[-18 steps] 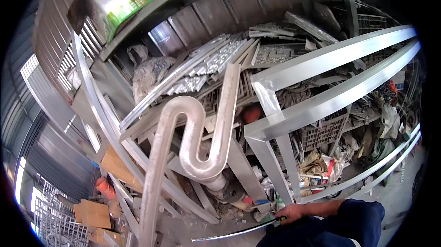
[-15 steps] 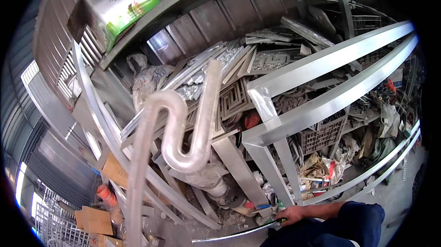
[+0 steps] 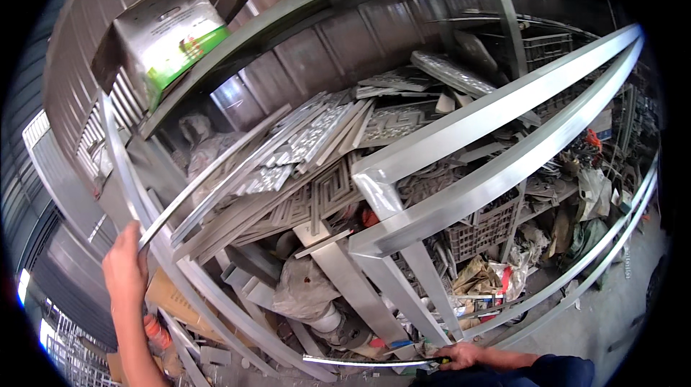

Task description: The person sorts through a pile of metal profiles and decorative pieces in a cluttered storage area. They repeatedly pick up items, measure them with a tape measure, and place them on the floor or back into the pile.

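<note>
At the left, my left hand (image 3: 125,265) is raised with its fingers closed round the near end of a long, narrow metal bar (image 3: 209,170). This bar slants up and away in front of a stack of patterned metal panels (image 3: 317,131). Low down, right of the middle, my right hand (image 3: 461,355) is closed on a tape measure (image 3: 445,360); its case is mostly hidden in the hand. The tape's thin pale blade (image 3: 367,362) stretches out leftward, below the metal frame legs.
A welded frame of square metal tube (image 3: 497,171) juts toward me at the right. Above left, a white and green carton (image 3: 169,42) rests on the rack. Lower down are a plastic crate (image 3: 484,232), a bagged bundle (image 3: 306,286) and a brown cardboard box (image 3: 183,293).
The pale S-bent tube that crossed the middle no longer shows in that shape. My left hand has come into view at the left. The right hand still holds the tape measure, and the view has shifted.
</note>
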